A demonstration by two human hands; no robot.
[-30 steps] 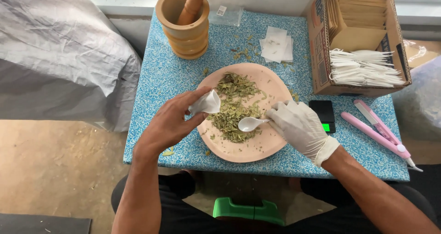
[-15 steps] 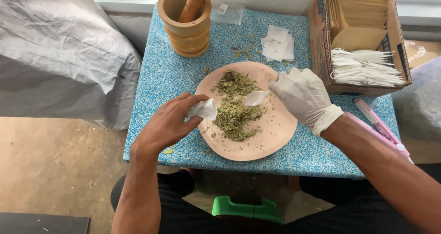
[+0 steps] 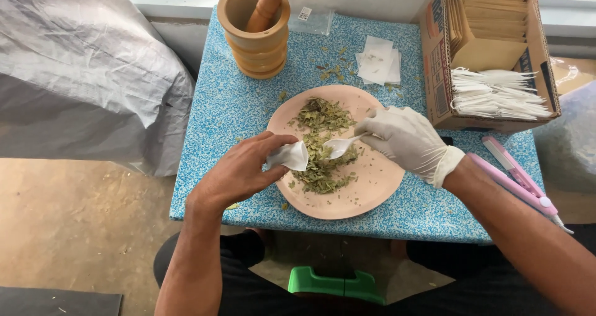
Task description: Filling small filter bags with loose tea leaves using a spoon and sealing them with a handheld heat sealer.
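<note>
A peach-coloured plate (image 3: 372, 189) sits on the blue speckled table (image 3: 217, 111) with a heap of dried green herb (image 3: 323, 142) on it. My bare left hand (image 3: 239, 170) pinches a small white paper pouch (image 3: 290, 156) at the plate's left rim. My right hand (image 3: 406, 139), in a white glove, holds a white plastic spoon (image 3: 340, 145). The spoon's bowl lies on the herb, just right of the pouch.
A wooden mortar with pestle (image 3: 256, 27) stands at the back left. White paper squares (image 3: 379, 60) lie behind the plate. A cardboard box (image 3: 493, 55) at the right holds filled pouches and brown envelopes. A pink sealer tool (image 3: 518, 179) lies near my right forearm.
My right hand with the spoon went from the plate's near side to its far side, then came back to the herb heap beside the pouch. My left hand has kept the pouch.
</note>
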